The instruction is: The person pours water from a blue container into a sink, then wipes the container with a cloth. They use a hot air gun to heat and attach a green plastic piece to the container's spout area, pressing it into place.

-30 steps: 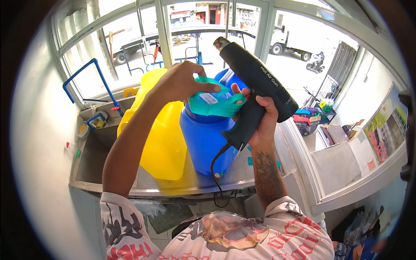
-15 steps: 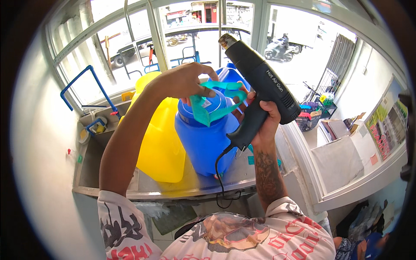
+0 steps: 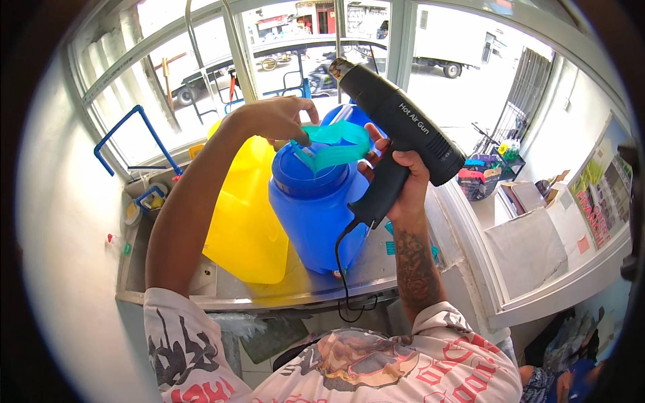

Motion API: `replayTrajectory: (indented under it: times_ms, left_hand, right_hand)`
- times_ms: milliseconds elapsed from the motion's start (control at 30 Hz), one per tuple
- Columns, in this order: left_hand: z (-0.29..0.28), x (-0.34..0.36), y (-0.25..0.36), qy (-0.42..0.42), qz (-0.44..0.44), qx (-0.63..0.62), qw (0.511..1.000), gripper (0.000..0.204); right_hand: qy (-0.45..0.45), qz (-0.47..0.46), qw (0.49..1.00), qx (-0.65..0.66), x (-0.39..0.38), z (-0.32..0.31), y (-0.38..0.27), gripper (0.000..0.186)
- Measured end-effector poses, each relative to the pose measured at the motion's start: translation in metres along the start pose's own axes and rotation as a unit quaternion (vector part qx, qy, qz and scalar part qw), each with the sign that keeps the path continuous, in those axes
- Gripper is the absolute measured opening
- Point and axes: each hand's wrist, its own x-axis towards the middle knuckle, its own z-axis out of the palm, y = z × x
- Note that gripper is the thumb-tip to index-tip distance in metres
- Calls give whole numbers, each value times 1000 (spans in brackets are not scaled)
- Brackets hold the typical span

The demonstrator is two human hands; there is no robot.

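A teal plastic shrink band [image 3: 342, 158], spread into a loop, is held above the blue screw lid [image 3: 302, 176] of a blue water jug [image 3: 312, 225]. My left hand [image 3: 279, 121] pinches the left side of the band between thumb and fingers. In my right hand [image 3: 411, 181] is the grip of a black heat gun [image 3: 403, 121], its nozzle tilted up and to the left. Fingertips of that hand reach past the grip to the band's right side. A yellow water jug [image 3: 248, 218] stands to the left, partly behind my left forearm.
Another blue container [image 3: 353, 115] stands behind the jug. The jugs rest on a metal counter [image 3: 306, 290] with a sink [image 3: 144, 252] at left. The gun's black cord [image 3: 342, 269] hangs over the front edge. Teal pieces [image 3: 391, 247] lie right of the jug. Windows [image 3: 366, 23] close off the back.
The band has opened from a crumpled shape into a rounder loop over the lid. The heat gun has shifted slightly left, and my left hand has moved a little left.
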Motion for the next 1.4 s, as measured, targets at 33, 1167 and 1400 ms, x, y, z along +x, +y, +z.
replayTrajectory:
  times_ms: [33,1167,1400]
  left_hand:
    - [1,2,-2,11,31,-18,999,47]
    - [21,8,-53,163,23,7,986,53]
    - [11,13,-48,51,-54,34,997,68]
  right_hand:
    - [-3,0,1000,2,0,-1,0,36]
    - [13,69,997,-22,12,1,4,33]
    - [12,88,996,-10,16,-2,1,33]
